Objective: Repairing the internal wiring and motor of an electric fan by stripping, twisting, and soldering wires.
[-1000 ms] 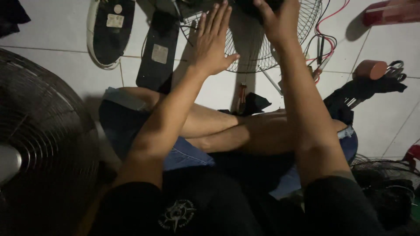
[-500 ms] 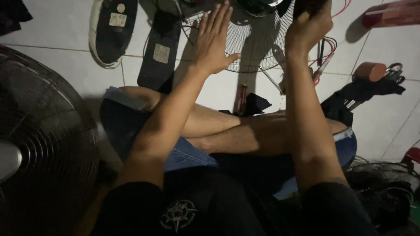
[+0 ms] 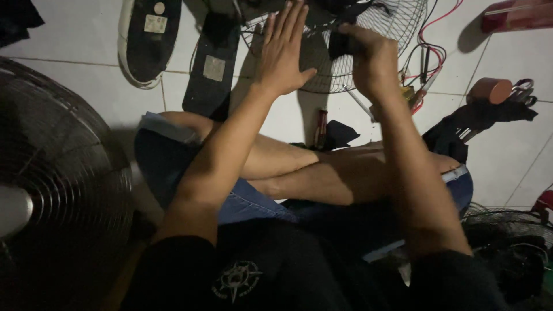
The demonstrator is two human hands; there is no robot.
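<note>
Landmark: wire fan guard (image 3: 368, 52), lying on white tile floor (image 3: 75, 46) ahead of crossed legs.
Step judged: steadying guard while working dark part at its hub. Do well: keep flat hand pressing guard's near-left rim so it cannot shift; small wrist turns only; watch red and black wires (image 3: 429, 49) right of guard.
Left hand (image 3: 282, 55): over guard's left edge, palm flat, fingers straight and together, gripping nothing.
Right hand (image 3: 371, 60): over guard's centre, fingers curled shut on small dark part (image 3: 340, 45); identity unclear.
</note>
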